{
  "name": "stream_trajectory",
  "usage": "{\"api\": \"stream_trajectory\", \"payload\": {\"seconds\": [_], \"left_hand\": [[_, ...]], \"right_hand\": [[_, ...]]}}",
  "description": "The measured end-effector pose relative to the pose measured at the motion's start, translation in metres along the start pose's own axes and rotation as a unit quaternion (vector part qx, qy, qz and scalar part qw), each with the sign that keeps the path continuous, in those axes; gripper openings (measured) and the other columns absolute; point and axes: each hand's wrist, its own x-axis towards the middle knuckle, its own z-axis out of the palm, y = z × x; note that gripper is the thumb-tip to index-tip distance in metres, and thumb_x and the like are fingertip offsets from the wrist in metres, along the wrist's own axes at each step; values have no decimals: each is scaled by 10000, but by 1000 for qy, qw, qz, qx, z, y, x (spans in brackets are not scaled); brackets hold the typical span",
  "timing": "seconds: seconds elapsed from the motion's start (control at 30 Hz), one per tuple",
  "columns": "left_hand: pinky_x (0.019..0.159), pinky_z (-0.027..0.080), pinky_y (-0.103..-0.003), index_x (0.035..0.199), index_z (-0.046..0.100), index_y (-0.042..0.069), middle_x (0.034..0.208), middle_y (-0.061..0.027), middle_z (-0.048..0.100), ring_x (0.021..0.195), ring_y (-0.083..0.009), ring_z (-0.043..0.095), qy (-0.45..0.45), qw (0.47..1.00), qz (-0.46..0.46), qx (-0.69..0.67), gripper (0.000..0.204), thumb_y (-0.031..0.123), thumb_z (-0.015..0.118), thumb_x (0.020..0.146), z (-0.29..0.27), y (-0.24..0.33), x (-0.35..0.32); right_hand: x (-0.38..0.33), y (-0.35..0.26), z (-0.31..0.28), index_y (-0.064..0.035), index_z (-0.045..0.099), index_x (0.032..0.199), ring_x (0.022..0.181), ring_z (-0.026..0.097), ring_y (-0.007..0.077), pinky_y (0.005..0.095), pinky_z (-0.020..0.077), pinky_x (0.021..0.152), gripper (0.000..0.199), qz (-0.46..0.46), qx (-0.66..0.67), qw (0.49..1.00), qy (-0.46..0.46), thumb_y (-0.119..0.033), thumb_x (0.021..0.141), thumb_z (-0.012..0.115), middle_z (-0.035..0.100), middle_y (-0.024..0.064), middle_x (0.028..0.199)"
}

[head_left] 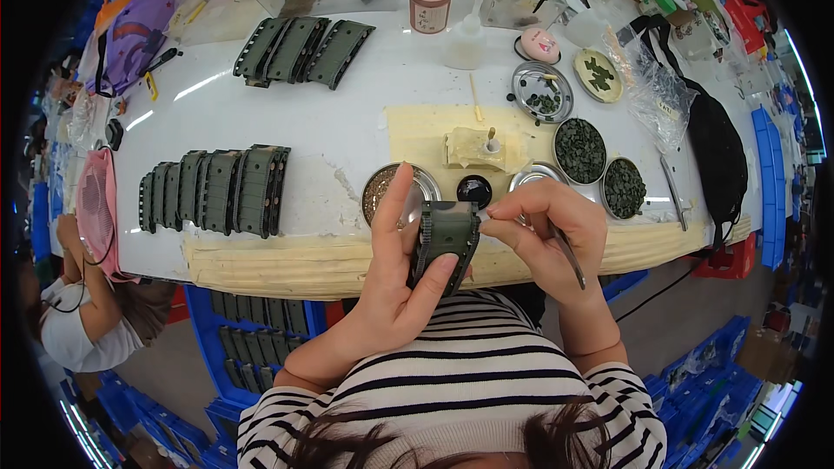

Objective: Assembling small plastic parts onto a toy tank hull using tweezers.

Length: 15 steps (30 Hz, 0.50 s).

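In front of my chest, my left hand (393, 287) grips a dark green moulded plastic part (447, 239) with toothed edges, thumb on its face. My right hand (556, 234) has tweezers (569, 259) tucked in its fingers, while thumb and forefinger pinch by the part's upper right edge. Whether a small piece sits in that pinch I cannot make out. Just beyond lie a metal dish of brown granules (380, 191), a small black cup (473, 189) and another metal dish (530, 175), partly behind my right hand. Bowls of dark green bits (579, 150) stand to the right.
Similar green parts (248, 191) line up at left, others (304, 50) farther back. A tape-covered block (473, 148) with a peg stands ahead. A squeeze bottle (466, 42) and pink tin (430, 4) are behind it. A blue crate (204, 330) is below left; another person (95, 313) sits left.
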Motion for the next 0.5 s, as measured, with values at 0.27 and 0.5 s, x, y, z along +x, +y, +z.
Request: {"api": "stream_trajectory", "payload": {"seconds": [0.27, 0.5], "left_hand": [[842, 540, -340, 1488, -170, 163, 1274, -208, 478, 958, -203, 614, 4, 1000, 1, 13, 810, 8, 428, 964, 2, -1, -3], [796, 540, -312, 1451, 108, 105, 1245, -167, 507, 948, -178, 606, 11, 1000, 15, 23, 576, 17, 427, 979, 0, -7, -3]], "right_hand": [[4, -3, 6, -4, 656, 901, 600, 546, 127, 235, 416, 515, 167, -38, -34, 999, -6, 53, 756, 716, 653, 71, 805], [2, -7, 6, -10, 677, 932, 689, 649, 230, 286, 508, 584, 226, -78, -80, 994, 1, 57, 719, 711, 651, 109, 808]]}}
